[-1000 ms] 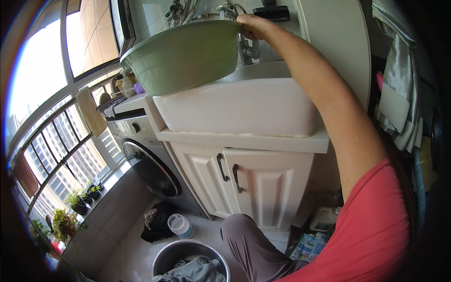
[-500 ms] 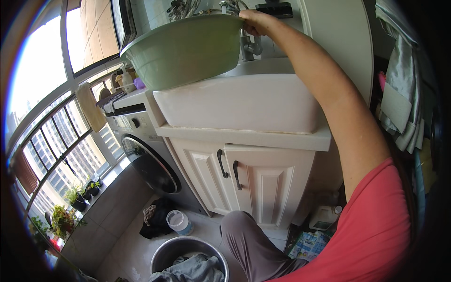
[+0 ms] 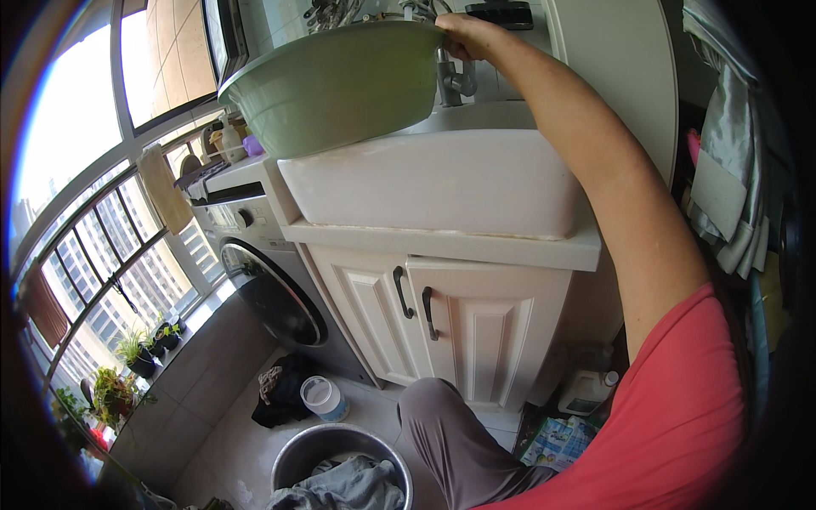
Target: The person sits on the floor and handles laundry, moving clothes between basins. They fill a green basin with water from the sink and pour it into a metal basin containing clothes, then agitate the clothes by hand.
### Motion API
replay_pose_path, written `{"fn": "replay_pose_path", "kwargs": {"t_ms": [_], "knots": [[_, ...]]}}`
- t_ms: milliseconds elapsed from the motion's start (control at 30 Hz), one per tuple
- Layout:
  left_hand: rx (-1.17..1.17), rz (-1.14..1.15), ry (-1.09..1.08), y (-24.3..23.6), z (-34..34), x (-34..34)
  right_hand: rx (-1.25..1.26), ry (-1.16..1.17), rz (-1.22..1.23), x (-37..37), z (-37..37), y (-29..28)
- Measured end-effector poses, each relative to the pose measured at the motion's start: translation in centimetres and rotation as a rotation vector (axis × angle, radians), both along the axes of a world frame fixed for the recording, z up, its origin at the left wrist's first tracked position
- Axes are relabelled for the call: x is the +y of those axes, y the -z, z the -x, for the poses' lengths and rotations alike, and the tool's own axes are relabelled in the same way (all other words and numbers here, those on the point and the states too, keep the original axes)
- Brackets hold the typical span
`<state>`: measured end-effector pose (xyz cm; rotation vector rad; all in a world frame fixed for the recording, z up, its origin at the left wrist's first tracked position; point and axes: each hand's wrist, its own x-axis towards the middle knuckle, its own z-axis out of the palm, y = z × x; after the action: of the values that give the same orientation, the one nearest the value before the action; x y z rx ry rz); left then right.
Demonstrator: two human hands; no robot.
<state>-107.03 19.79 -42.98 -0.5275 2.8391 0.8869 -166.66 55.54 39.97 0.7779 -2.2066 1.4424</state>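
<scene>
right grip [image 3: 465,38] was clamped on the rim of a green basin [image 3: 336,93], which sat over the left of a white sink [image 3: 433,185], metal tub [image 3: 294,456] of clothes [image 3: 348,486] stood on the floor [image 3: 223,449]

At top centre, the basin [image 3: 331,92] is showing smooth, translucent plastic, and the tap [image 3: 449,82] is looking like grey metal. Below, the sink [image 3: 425,183] is resembling smooth glazed ceramic, and the cabinet [image 3: 493,327] is wearing a satin, painted-looking finish. At left, the washer [image 3: 229,223] is presenting a metallic-looking front with a glossy door [image 3: 279,293]. At lower centre, the tub [image 3: 294,457] is looking like smooth metal, the bucket [image 3: 325,401] like clear plastic, the trousers [image 3: 455,446] like matt cloth. At far right, the drape [image 3: 729,166] is shining like satin.
</scene>
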Motion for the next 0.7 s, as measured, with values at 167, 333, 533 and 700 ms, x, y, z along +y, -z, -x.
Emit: {"fn": "replay_pose_path", "kwargs": {"t_ms": [167, 333, 533, 700], "knots": [[0.043, 0.02, -0.049, 0.6, -0.9, 0.6, 0.0, 0.008, -0.025, -1.7, -1.5, 0.4], [0.071, 0.127, 0.067, 3.6, -0.1, -1.1, 0.044, 0.089, -0.108, -0.1, -1.1, 0.0], [0.099, 0.07, -0.008, 3.2, -0.8, -0.8, -0.016, 0.021, 0.098, -1.4, -3.0, 0.4], [0.105, 0.083, 0.003, 2.1, -1.1, -0.3, 0.025, 0.033, 0.055, -1.4, -2.7, 0.6]]}}
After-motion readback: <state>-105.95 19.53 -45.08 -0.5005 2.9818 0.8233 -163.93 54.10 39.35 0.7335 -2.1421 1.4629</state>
